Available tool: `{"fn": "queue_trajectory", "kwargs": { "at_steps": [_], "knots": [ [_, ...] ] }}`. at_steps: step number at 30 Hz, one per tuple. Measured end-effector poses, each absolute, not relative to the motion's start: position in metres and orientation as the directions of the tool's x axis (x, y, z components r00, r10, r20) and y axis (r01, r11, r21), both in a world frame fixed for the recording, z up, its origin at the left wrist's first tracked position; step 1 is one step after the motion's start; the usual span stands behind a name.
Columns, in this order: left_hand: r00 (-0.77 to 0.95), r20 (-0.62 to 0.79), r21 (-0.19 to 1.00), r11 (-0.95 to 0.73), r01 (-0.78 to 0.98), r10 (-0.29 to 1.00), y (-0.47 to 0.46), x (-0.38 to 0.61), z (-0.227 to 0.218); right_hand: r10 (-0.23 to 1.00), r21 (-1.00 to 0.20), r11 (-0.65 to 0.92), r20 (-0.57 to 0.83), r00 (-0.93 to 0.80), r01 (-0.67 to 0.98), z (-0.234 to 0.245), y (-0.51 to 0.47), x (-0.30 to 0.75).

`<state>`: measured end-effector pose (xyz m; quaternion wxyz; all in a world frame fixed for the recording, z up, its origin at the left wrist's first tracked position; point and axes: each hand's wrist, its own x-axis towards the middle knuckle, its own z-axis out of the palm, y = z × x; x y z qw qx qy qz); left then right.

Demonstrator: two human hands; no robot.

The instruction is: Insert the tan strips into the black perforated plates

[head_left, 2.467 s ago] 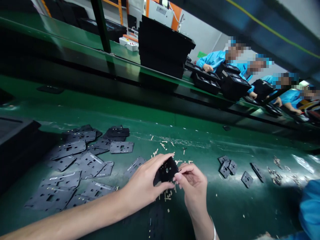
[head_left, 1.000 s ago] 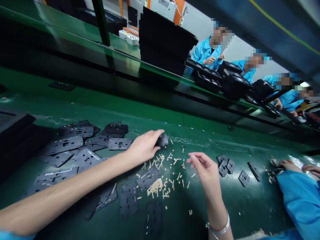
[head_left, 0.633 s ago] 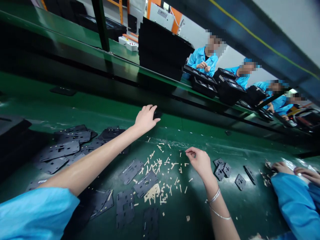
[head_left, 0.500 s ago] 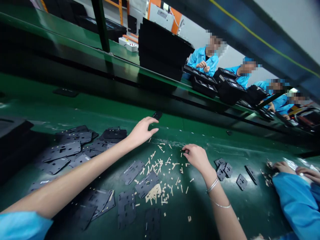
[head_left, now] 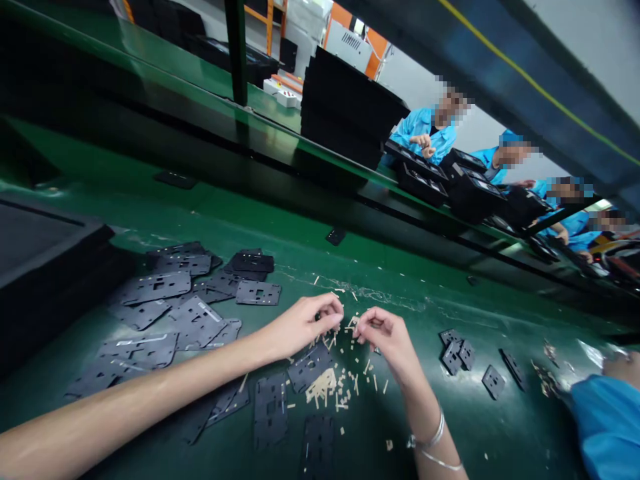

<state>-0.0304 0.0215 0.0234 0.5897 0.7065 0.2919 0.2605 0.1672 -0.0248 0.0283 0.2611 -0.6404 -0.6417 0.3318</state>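
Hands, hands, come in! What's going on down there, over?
Left hand and right hand close together, fingers pinched. Pale strips scattered under them. Black plate lying among the strips, below the left hand.

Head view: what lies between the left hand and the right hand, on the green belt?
In the head view, small beige strips lie scattered on the green belt between the left hand and the right hand.

Left hand [head_left: 303, 328]: fingers bunched, just beside the right hand
Right hand [head_left: 385, 337]: fingertips pinched among the strips
Below the hands: beige strips [head_left: 320, 385] scattered over black punched plates [head_left: 257, 292]
Left of the hands: more plates on the green bench [head_left: 430, 413]
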Motion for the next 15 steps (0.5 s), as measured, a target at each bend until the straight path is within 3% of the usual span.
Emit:
{"fn": "queue_trajectory", "kwargs": {
  "at_steps": [3, 7, 11, 15],
  "knots": [
    [0.765, 0.017, 0.996, -0.079, 0.044, 0.644, 0.013, -0.028, 0.025, 0.981, -0.949, -0.134, -0.167, -0.094, 0.286, 0.027, -0.036, 0.148],
    [0.754, 0.008, 0.989, -0.117, 0.092, 0.657, 0.008, -0.026, 0.025, 0.985, -0.965, -0.154, -0.168, -0.048, 0.214, 0.022, -0.04, 0.142],
    [0.712, 0.01, 0.992, -0.096, 0.08, 0.702, 0.004, -0.023, 0.021, 0.993, -0.95, -0.082, -0.052, 0.103, 0.302, 0.018, -0.044, 0.142],
    [0.65, 0.075, 0.976, -0.189, 0.106, 0.756, -0.001, -0.021, 0.015, 0.954, -0.797, 0.093, 0.243, 0.176, 0.596, 0.019, -0.05, 0.135]
  ]
}}
